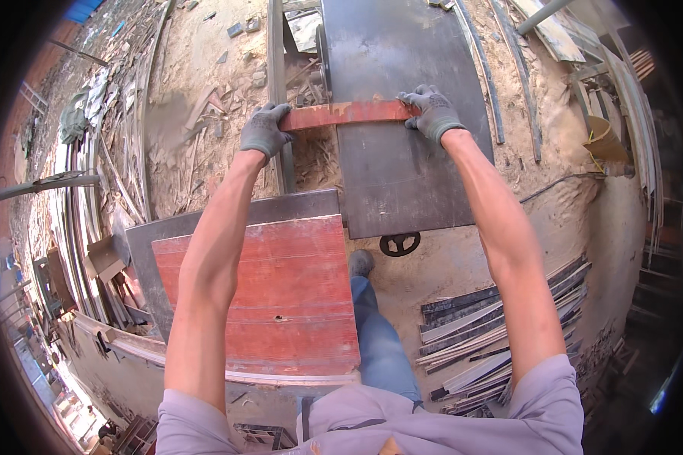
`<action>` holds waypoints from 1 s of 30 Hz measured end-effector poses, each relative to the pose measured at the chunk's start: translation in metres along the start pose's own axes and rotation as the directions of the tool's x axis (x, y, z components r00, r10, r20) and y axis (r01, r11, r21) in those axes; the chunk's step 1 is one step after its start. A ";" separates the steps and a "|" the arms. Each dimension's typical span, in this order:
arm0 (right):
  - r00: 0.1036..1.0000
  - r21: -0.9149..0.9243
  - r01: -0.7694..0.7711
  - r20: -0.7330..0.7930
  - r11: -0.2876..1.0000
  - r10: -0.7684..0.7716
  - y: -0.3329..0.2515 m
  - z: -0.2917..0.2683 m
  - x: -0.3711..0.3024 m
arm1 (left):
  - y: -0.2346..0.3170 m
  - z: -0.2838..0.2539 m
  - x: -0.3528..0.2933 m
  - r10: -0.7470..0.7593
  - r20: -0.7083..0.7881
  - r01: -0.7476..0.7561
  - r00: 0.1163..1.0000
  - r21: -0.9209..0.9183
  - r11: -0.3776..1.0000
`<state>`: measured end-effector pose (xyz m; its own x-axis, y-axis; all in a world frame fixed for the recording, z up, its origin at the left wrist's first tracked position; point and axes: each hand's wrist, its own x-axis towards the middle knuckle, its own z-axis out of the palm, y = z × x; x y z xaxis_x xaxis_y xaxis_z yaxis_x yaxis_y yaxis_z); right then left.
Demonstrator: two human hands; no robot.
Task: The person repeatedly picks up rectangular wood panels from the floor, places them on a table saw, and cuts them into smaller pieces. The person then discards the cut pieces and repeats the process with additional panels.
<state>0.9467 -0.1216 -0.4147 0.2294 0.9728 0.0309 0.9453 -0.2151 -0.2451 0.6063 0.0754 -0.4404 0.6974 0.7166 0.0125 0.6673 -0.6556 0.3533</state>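
Both my hands wear grey gloves with green cuffs and are stretched out ahead of me. Between them runs a narrow red wooden strip [349, 114], its paint worn along the top. My left hand [265, 130] grips its left end, beside a metal rail. My right hand [432, 112] holds the right end, with the fingers over the top edge. Under the strip's right part lies a dark metal machine table [413, 178]; its left part spans the gap beside the table. Whether the strip touches the tabletop, I cannot tell.
A red board [281, 311] lies on a dark panel [148, 250] near my left forearm. Below the table's near edge is a black handwheel [400, 243]. Stacked strips [470, 349] lie at the lower right. Wood scraps [212, 106] and sawdust cover the ground at the left.
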 end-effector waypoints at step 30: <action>0.957 0.133 0.262 -0.163 0.956 -0.239 -0.068 0.060 -0.054 | -0.009 0.015 -0.063 -0.447 0.114 0.325 0.887 -0.843 0.428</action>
<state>0.8558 -0.1541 -0.4577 0.0311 0.9687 0.2463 0.9328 0.0604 -0.3552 0.5600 0.0327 -0.4584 0.3499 0.9017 -0.2540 0.2919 0.1527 0.9442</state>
